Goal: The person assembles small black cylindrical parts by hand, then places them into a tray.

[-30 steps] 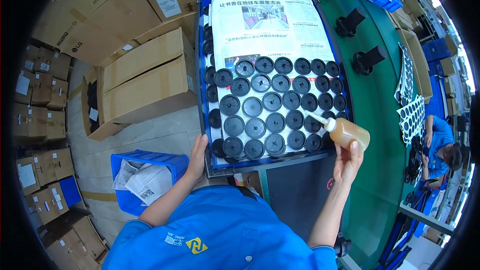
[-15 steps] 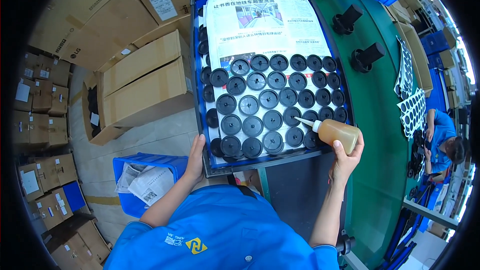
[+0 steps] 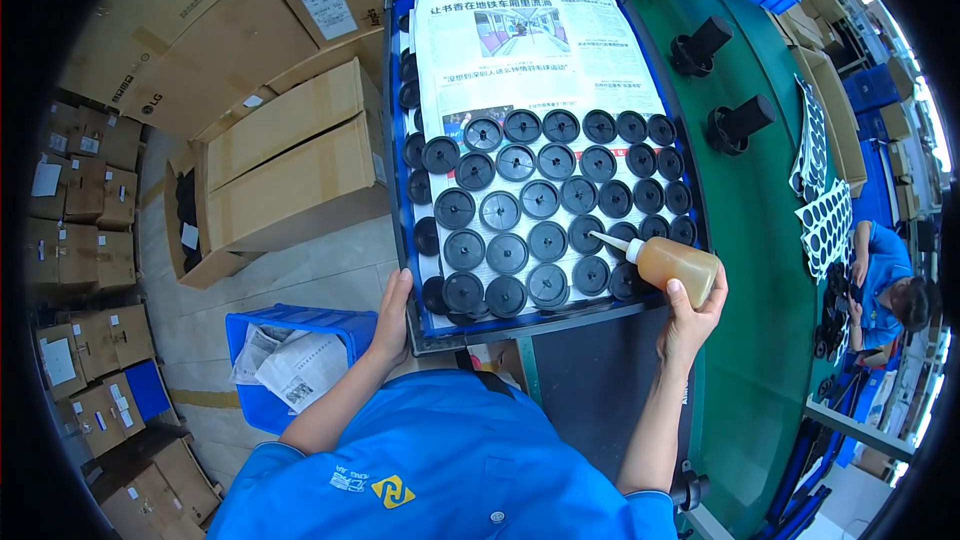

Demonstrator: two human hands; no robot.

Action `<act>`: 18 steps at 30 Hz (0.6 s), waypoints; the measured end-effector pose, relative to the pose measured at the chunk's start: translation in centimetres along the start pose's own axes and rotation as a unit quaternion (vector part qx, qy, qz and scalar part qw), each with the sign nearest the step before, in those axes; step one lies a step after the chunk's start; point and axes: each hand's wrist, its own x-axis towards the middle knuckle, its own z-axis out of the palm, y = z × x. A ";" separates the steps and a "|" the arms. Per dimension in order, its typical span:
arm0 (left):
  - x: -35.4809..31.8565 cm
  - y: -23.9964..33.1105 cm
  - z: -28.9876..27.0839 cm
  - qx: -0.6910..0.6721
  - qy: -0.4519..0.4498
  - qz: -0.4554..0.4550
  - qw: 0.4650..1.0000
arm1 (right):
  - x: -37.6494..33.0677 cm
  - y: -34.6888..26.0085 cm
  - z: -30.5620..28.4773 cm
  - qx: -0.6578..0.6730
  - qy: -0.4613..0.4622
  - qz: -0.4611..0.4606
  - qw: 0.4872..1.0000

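My right hand (image 3: 691, 325) is wrapped round a squeeze bottle (image 3: 676, 268) of amber liquid. The bottle lies nearly level, its long pale nozzle (image 3: 611, 239) pointing left, the tip at a round black plastic disc (image 3: 585, 234). Rows of such discs rest on newspaper (image 3: 530, 70) in a dark-rimmed tray (image 3: 530, 328). Each disc has a small raised centre; whether liquid sits on them is too small to tell. At the tray's near left corner, my left hand (image 3: 391, 318) holds the edge, fingers along its outer side. More discs show along the left, partly under the paper.
Black flanged cylinders (image 3: 740, 124) stand on the green bench (image 3: 745, 340) to the right. A blue bin (image 3: 340, 322) with newspaper sits below left, near large cartons (image 3: 290, 175). White sheets with black circles (image 3: 826, 225) lie at the right, where a co-worker (image 3: 885, 280) sits.
Within the view, the tray and bench items sit very slightly farther right. Both hands keep their hold, and the nozzle tip stays at the same disc.
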 end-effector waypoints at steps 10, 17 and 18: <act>0.2 -0.2 -0.2 0.004 -0.001 0.003 1.000 | -0.5 -0.1 -0.6 0.029 -0.004 0.022 0.999; 0.6 -1.0 -0.7 0.000 0.000 0.020 1.000 | 0.1 -0.2 -2.8 0.401 0.049 0.198 0.893; 0.6 -1.0 -0.8 0.001 -0.005 0.018 1.000 | 0.2 -0.2 -3.2 0.400 0.053 0.195 0.894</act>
